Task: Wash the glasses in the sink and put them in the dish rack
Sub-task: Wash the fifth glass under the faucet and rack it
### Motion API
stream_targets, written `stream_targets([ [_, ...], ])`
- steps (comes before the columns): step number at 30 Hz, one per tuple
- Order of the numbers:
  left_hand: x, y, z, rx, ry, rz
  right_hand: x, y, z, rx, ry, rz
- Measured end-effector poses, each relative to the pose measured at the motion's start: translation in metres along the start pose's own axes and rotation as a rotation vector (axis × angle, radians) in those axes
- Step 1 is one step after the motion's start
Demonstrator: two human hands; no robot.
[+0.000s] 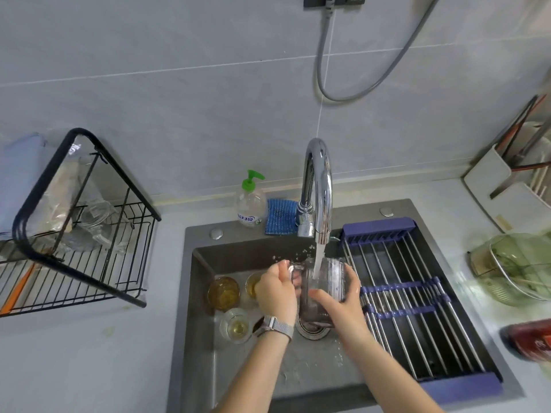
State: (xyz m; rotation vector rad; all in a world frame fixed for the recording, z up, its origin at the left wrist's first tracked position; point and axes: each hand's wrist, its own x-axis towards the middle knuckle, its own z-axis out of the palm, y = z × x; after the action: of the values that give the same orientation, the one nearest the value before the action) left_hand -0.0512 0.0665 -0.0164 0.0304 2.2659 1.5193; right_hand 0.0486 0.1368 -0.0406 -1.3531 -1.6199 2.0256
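Rinsing a clear mug under the running tap
Both hands, left and right, are gripping it; three glasses are waiting in the sink, while the far-left dish rack is holding some.

dish rack left of sink; three glasses in sink.

A soap bottle stands beside a blue sponge.
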Motion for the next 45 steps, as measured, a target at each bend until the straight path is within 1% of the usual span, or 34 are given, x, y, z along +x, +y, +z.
stream_targets([
  [2, -0.01, -0.001, 0.009, 0.063, -0.098, 0.048, -0.007, 0.009, 0.001, 0.117, 0.104, -0.037],
  [4, -0.015, -0.001, 0.015, 0.221, -0.205, 0.121, -0.009, 0.015, -0.002, 0.22, 0.131, -0.001],
  [6, -0.013, -0.004, 0.016, 0.282, -0.168, 0.186, -0.01, 0.02, -0.003, 0.258, 0.128, 0.025],
  [8, -0.008, -0.004, 0.015, 0.231, -0.131, 0.214, -0.013, 0.023, -0.002, 0.286, 0.154, 0.055],
  [10, -0.001, -0.006, 0.011, 0.257, -0.157, 0.205, -0.016, 0.026, -0.002, 0.29, 0.174, 0.064],
  [12, 0.003, -0.008, 0.006, 0.478, -0.232, 0.18, -0.021, 0.025, -0.005, 0.249, 0.193, 0.033],
  [14, -0.001, -0.005, 0.001, 0.732, -0.29, 0.175, -0.024, 0.022, -0.009, 0.171, 0.172, -0.027],
  [15, -0.004, -0.003, 0.001, 0.83, -0.28, 0.181, -0.025, 0.02, -0.01, 0.125, 0.151, -0.055],
  [16, -0.008, -0.001, 0.001, 0.879, -0.258, 0.175, -0.025, 0.019, -0.01, 0.082, 0.132, -0.075],
  [17, -0.013, 0.0, 0.002, 0.846, -0.238, 0.163, -0.024, 0.017, -0.01, 0.051, 0.116, -0.095],
  [18, -0.017, 0.0, 0.004, 0.738, -0.231, 0.137, -0.023, 0.015, -0.009, 0.028, 0.108, -0.108],
  [20, -0.022, -0.004, 0.005, 0.43, -0.251, 0.076, -0.019, 0.011, -0.01, 0.043, 0.087, -0.059],
  [21, -0.023, -0.005, 0.003, 0.232, -0.296, 0.037, -0.017, 0.01, -0.011, 0.1, 0.056, 0.006],
  [23, -0.026, -0.006, -0.002, -0.273, -0.503, -0.086, -0.013, 0.011, -0.014, 0.329, -0.057, 0.148],
  [24, -0.026, -0.009, -0.005, -0.476, -0.579, -0.164, -0.012, 0.01, -0.015, 0.446, -0.121, 0.206],
  [25, -0.026, -0.012, -0.006, -0.576, -0.615, -0.227, -0.011, 0.01, -0.014, 0.511, -0.18, 0.239],
  [26, -0.024, -0.015, -0.006, -0.568, -0.621, -0.261, -0.013, 0.009, -0.012, 0.515, -0.222, 0.246],
  [27, -0.021, -0.019, -0.004, -0.519, -0.608, -0.274, -0.015, 0.008, -0.008, 0.489, -0.24, 0.236],
  [29, -0.017, -0.024, 0.0, -0.405, -0.577, -0.313, -0.02, 0.009, -0.001, 0.468, -0.22, 0.231],
  [31, -0.017, -0.022, 0.0, -0.313, -0.602, -0.348, -0.022, 0.01, -0.001, 0.421, -0.176, 0.214],
  [32, -0.019, -0.02, -0.001, -0.237, -0.609, -0.344, -0.022, 0.009, -0.003, 0.352, -0.145, 0.197],
  [34, -0.022, -0.021, 0.001, -0.089, -0.562, -0.287, -0.02, 0.005, -0.008, 0.144, -0.074, 0.172],
  [35, -0.023, -0.023, 0.003, -0.054, -0.538, -0.222, -0.018, 0.005, -0.009, 0.051, -0.029, 0.174],
  [36, -0.023, -0.027, 0.006, -0.035, -0.514, -0.154, -0.017, 0.005, -0.008, 0.008, 0.003, 0.188],
  [38, -0.024, -0.026, 0.008, 0.002, -0.487, -0.056, -0.017, 0.0, -0.002, 0.055, 0.012, 0.235],
  [40, -0.021, -0.025, 0.007, 0.114, -0.501, 0.043, -0.015, -0.011, 0.002, 0.218, -0.034, 0.315],
  [43, -0.019, -0.026, -0.004, 0.254, -0.616, 0.165, -0.003, -0.034, -0.01, 0.427, -0.119, 0.474],
  [44, -0.017, -0.026, -0.009, 0.322, -0.645, 0.237, 0.001, -0.04, -0.015, 0.436, -0.143, 0.515],
  [45, -0.015, -0.026, -0.014, 0.393, -0.653, 0.329, 0.005, -0.044, -0.018, 0.379, -0.201, 0.547],
])
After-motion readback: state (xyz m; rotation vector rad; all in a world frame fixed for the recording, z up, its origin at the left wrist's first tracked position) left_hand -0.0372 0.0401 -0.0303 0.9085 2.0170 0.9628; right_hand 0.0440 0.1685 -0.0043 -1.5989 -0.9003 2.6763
